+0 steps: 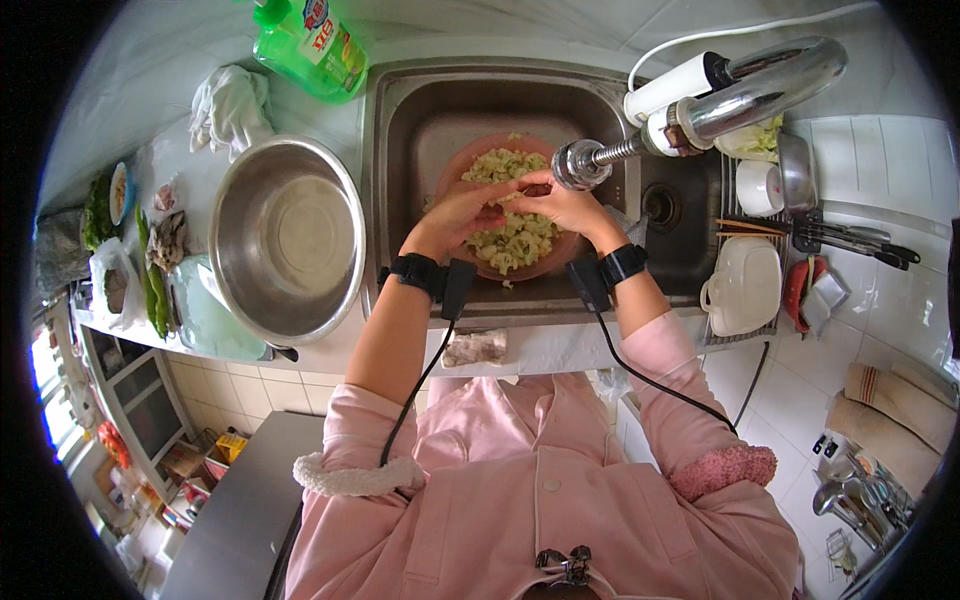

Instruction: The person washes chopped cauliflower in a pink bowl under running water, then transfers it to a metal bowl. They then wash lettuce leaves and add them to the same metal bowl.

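A pink plastic basin [442, 161] sits in the steel sink [405, 135], filled with pale cauliflower florets [517, 244]. My left hand [466, 211] reaches over the basin from the left, its fingers curled in. From the other side comes my right hand [561, 204], thumb and fingers pinched towards the left one. Their fingertips meet above the florets around a small cauliflower piece [504, 199], mostly covered by the fingers. Close above my right hand hangs the faucet head [581, 165]. Each wrist carries a black strap with a cable.
A large steel bowl [300, 232] stands left of the sink, near a white cloth [231, 109] and a green soap bottle [315, 52]. Green peppers [154, 281] lie farther left. On the right, a dish rack [739, 330] holds a white container [746, 285] and bowls.
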A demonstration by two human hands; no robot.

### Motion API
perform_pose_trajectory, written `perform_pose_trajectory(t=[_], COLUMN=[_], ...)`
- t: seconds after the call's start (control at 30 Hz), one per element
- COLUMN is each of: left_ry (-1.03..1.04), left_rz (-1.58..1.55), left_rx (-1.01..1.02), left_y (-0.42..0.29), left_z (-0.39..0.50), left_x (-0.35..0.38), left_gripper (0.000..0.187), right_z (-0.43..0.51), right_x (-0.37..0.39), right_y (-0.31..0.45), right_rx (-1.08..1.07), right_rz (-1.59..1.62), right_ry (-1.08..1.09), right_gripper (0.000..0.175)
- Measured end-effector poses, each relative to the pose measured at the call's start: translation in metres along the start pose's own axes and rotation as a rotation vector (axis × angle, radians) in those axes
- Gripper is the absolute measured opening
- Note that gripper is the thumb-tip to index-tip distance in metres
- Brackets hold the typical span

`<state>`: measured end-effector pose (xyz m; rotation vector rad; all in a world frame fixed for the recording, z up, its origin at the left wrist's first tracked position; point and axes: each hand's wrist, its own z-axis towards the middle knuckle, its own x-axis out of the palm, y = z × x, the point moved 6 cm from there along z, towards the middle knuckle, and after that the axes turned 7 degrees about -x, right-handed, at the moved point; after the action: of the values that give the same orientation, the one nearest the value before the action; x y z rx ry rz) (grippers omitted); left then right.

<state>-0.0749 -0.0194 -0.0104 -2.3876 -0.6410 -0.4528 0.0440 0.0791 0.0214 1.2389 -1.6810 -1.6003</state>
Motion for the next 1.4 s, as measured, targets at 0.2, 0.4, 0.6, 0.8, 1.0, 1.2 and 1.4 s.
perform_pose_trajectory(t=[0.2, 0.4, 0.6, 0.8, 1.0, 1.2, 1.4], left_ry=[0.103, 0.093, 0.010, -0.337, -0.724, -0.775, -0.517], left_rz=[-0.380, -0.606, -0.716, 0.118, 1.023, 1.257, 0.716], left_rx=[-0.067, -0.144, -0.117, 0.179, 0.690, 0.374, 0.623], left_y=[0.012, 0.053, 0.059, 0.033, -0.014, -0.010, -0.024], left_z=[0.002, -0.001, -0.009, -0.008, 0.024, 0.097, 0.055], left_x=[0.003, 0.015, 0.020, 0.002, -0.025, -0.031, -0.032], left_gripper=[0.021, 0.020, 0.015, 0.024, 0.042, 0.040, 0.028], right_z=[-0.010, -0.041, -0.051, -0.045, -0.038, -0.061, -0.060], right_x=[0.003, 0.030, 0.036, 0.009, -0.001, 0.009, -0.010], right_y=[-0.006, -0.018, -0.039, -0.046, -0.046, -0.051, -0.029], right_rx=[0.061, 0.131, 0.245, 0.190, 0.145, 0.327, 0.143], right_rz=[0.235, 0.475, 0.725, 0.316, -0.301, -0.094, -0.208], right_ry=[-0.090, -0.189, -0.403, -0.463, -0.248, -0.110, -0.255], right_gripper=[0.040, 0.034, 0.034, 0.040, 0.052, 0.043, 0.047])
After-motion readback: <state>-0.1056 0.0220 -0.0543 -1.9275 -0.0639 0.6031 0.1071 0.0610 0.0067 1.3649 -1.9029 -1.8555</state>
